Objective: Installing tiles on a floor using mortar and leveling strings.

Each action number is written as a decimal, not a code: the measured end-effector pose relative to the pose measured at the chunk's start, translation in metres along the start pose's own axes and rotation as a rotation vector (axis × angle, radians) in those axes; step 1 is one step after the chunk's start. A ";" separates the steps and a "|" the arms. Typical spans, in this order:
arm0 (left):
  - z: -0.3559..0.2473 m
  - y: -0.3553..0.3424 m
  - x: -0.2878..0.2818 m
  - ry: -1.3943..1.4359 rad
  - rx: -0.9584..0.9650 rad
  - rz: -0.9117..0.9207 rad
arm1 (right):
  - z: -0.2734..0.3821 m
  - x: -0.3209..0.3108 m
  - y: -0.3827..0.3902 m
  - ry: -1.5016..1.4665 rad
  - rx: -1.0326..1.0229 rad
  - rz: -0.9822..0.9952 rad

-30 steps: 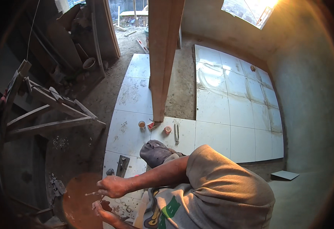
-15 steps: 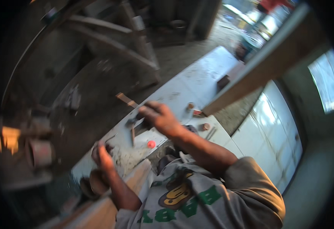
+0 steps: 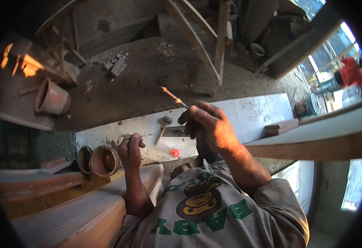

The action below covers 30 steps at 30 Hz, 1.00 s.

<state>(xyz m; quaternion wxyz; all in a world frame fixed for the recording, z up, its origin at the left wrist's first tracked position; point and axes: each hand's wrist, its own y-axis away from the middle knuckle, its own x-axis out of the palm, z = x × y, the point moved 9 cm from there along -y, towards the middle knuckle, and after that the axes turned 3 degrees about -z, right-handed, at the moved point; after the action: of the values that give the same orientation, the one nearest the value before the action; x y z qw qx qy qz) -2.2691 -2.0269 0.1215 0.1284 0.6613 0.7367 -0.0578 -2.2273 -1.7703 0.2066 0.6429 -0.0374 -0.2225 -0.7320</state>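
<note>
Surface: a run of white glazed floor tiles [image 3: 239, 111] laid in a strip across a rough grey-brown dirt floor [image 3: 148, 74]; the tile surface is dusty and smeared toward its left end. Room: a dim, unfinished work area with timber posts [image 3: 221, 41] rising from the dirt beyond the tiles, and bright daylight at the upper right, where a person in a red top [image 3: 352, 72] stands well apart. A long wooden plank [image 3: 313, 138] crosses at the right, and pale boards [image 3: 77, 206] lie along the lower left. Around: a clay pot [image 3: 50, 98] on its side on the dirt at the left; two round rusty containers [image 3: 98, 160] just off the left end of the tile strip; a small hammer [image 3: 163, 126] lying on the tiles between the two hands; a small red cap [image 3: 175, 152] near the tiles' near edge; a flat wooden block [image 3: 281, 127] toward the right end. Left hand [image 3: 130, 149]: fingers pressed together around a thin metal tool [image 3: 139, 135], whose tip points right, held low over the tiles. Right hand [image 3: 208, 124]: raised above the middle of the strip, fingers curled and pinching a slim tool with a brass-coloured shaft [image 3: 173, 96] that slants up and left over the far edge of the tiles. The hand covers its lower end, so the grip itself cannot be made out.
</note>
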 end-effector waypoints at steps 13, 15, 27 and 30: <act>0.073 -0.041 -0.028 0.118 -0.512 -0.429 | -0.025 0.019 -0.295 0.372 0.227 0.363; 0.059 -0.066 -0.024 0.021 -0.584 -0.569 | -0.032 0.013 -0.375 0.353 0.291 0.425; -0.171 -0.261 0.008 0.148 -0.125 -1.299 | 0.147 0.103 -0.658 0.170 0.132 0.571; -0.186 -0.281 0.024 0.166 0.056 -1.429 | 0.152 0.136 -0.655 0.232 0.106 0.697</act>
<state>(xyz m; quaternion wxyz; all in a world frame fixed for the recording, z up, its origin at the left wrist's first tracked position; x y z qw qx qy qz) -2.5703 -1.9894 0.2695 -0.0139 0.0228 0.9950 -0.0961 -2.9133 -1.7900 0.2073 0.8755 0.0060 -0.1597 -0.4560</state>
